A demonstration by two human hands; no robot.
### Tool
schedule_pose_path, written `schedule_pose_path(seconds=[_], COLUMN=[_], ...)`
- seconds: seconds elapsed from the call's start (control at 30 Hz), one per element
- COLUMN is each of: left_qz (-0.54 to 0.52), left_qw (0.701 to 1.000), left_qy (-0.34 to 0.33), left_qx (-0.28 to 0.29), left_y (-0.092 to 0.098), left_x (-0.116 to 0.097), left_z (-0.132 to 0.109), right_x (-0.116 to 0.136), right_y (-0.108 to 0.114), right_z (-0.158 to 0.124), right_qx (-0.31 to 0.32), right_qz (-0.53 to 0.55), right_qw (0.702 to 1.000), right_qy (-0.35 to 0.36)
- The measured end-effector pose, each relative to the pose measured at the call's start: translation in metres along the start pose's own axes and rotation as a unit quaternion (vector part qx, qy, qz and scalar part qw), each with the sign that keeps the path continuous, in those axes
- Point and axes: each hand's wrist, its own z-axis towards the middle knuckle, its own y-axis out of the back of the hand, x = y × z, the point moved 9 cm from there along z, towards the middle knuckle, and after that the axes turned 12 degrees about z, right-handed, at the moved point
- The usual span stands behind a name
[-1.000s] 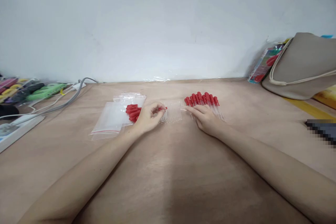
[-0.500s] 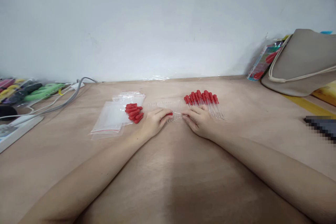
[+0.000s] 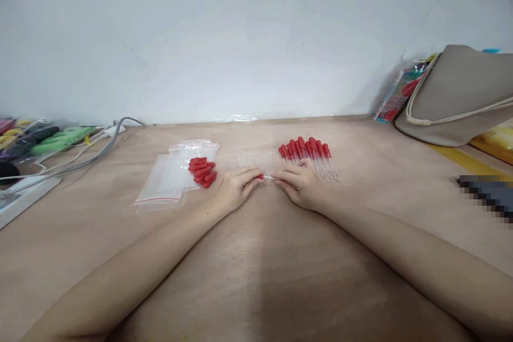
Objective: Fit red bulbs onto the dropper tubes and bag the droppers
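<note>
My left hand (image 3: 236, 187) is closed around a red rubber bulb (image 3: 261, 176), with only its end showing past the fingertips. Facing it, my right hand (image 3: 298, 184) pinches a clear glass dropper tube (image 3: 270, 177); the tube's near end meets the bulb's mouth. Behind both hands lies a row of bare clear tubes (image 3: 248, 160). To the left, a heap of loose red bulbs (image 3: 202, 172) rests on clear zip bags (image 3: 160, 181). Beyond my right hand lie several droppers fitted with red bulbs (image 3: 306, 147), their tubes partly hidden by my fingers.
A grey drawstring bag (image 3: 460, 96) and a packaged item (image 3: 398, 96) stand at the back right. A dark pixelated object (image 3: 487, 192) lies at the right edge. Cables (image 3: 100, 156), a white power strip (image 3: 28, 200) and colourful packs (image 3: 60, 139) occupy the left.
The gap between my hands has narrowed slightly, and the glass tube now reaches the red bulb. The whole view has shifted a little; the heaps look the same.
</note>
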Motion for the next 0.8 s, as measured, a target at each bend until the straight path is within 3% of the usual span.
schedule_pose_path(seconds=[0.23, 0.5, 0.8], left_qz=[0.016, 0.028, 0.024], left_qw=[0.998, 0.997, 0.996], left_qy=[-0.049, -0.029, -0.051], left_qx=[0.02, 0.066, 0.066], left_y=[-0.005, -0.012, -0.012], left_x=[-0.007, -0.004, -0.008], left_z=[-0.005, -0.006, -0.005], right_x=[-0.003, 0.001, 0.001], right_y=[-0.005, -0.006, -0.013], right_z=[-0.001, 0.001, 0.004], right_qx=[0.038, 0.062, 0.079], right_qz=[-0.003, -0.042, -0.024], right_qw=[0.999, 0.997, 0.997], right_qy=[0.001, -0.005, -0.008])
